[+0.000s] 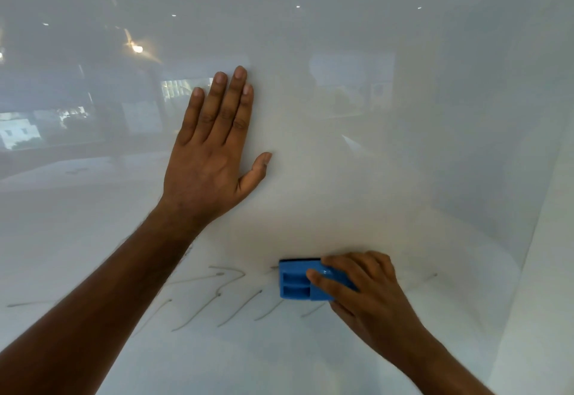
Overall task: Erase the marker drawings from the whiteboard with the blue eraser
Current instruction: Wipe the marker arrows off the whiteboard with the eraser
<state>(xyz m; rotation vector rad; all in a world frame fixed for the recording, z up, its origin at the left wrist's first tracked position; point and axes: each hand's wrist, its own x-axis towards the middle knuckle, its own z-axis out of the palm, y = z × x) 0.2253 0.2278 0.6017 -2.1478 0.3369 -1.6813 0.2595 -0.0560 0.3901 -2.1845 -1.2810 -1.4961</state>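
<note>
A glossy white whiteboard (341,53) fills the view. My left hand (214,146) lies flat against it with straight fingers, above and left of the eraser. My right hand (366,289) grips the blue eraser (295,282) and holds it against the board low in the middle. Faint grey marker strokes (223,298) run in slanted lines left of and below the eraser. A few fainter marker traces (425,279) show to the right of my right hand.
The board's right edge (534,239) meets a pale wall at the far right. Reflections of windows and ceiling lights (136,49) show in the board's upper left.
</note>
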